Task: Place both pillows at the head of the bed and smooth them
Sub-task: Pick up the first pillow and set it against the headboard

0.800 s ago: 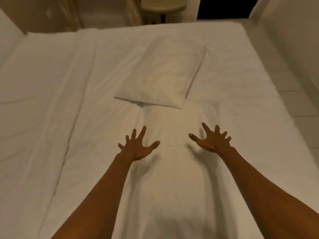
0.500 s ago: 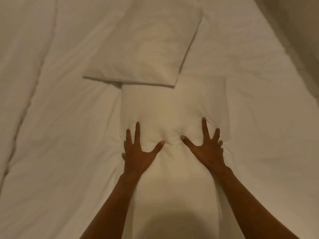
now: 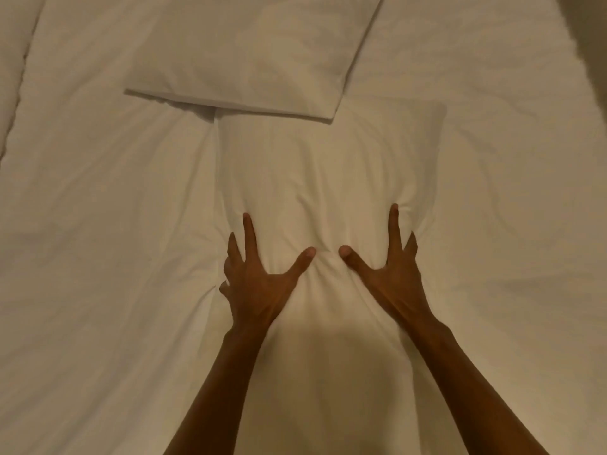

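Observation:
A white pillow [image 3: 328,178] lies lengthwise on the white bed [image 3: 98,224], straight in front of me. Both my hands press down into its middle with fingers spread, and the fabric creases around them. My left hand [image 3: 259,284] is on the pillow's left half and my right hand [image 3: 391,277] on its right half, thumbs pointing toward each other. Neither hand holds anything. A second white pillow [image 3: 256,50] lies flat and slightly askew beyond the first, its near corner overlapping the first pillow's far edge.
A seam or gap [image 3: 19,77] runs down the bedding at the far left. The bed's right edge [image 3: 588,54] shows at the top right, with a darker surface beyond it.
My hands came down from above the bed onto the near pillow and now press deeper into it. The view has moved closer and lower over the bed.

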`<state>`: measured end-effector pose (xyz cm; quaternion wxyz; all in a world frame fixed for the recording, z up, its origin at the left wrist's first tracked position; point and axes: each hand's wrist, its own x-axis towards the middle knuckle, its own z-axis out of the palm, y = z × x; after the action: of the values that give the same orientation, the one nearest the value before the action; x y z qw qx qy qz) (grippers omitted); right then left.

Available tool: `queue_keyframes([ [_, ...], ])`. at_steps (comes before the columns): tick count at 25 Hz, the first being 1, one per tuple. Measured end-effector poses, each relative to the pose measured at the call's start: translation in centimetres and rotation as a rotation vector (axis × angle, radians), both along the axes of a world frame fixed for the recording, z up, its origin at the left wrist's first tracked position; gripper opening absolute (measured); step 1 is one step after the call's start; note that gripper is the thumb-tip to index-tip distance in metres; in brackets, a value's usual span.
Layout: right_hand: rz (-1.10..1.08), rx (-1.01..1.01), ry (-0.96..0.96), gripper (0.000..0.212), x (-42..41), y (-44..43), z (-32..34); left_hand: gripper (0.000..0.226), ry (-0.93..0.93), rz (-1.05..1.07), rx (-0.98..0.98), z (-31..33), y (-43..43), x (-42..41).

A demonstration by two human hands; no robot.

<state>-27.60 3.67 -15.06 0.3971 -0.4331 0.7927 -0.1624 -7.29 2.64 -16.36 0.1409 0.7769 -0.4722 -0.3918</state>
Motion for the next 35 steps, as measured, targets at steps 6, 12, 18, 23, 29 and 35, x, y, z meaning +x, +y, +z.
queue_keyframes([
  [6,0.066,-0.025,0.014,0.135,0.4,0.2,-0.9,0.124,-0.006,-0.078,-0.067,-0.3,1.1,1.0],
  [12,0.061,-0.092,0.309,0.115,2.0,-0.5,-4.3,0.104,-0.347,-0.023,-0.095,-3.5,0.0,-1.9],
  [18,0.160,-0.145,0.490,0.086,3.5,0.4,-5.1,0.054,-0.541,-0.055,-0.293,-3.4,0.9,-3.2],
  [23,0.213,-0.190,0.454,0.085,3.6,2.7,-2.7,0.040,-0.470,-0.113,-0.361,-1.4,3.1,-3.7],
  [29,0.221,-0.220,0.224,0.085,3.6,5.0,4.1,0.030,-0.294,0.002,-0.388,4.6,6.3,-3.4],
  [35,0.378,-0.228,0.059,0.088,4.4,11.2,16.6,0.047,-0.226,0.123,-0.403,17.1,14.5,-2.0],
])
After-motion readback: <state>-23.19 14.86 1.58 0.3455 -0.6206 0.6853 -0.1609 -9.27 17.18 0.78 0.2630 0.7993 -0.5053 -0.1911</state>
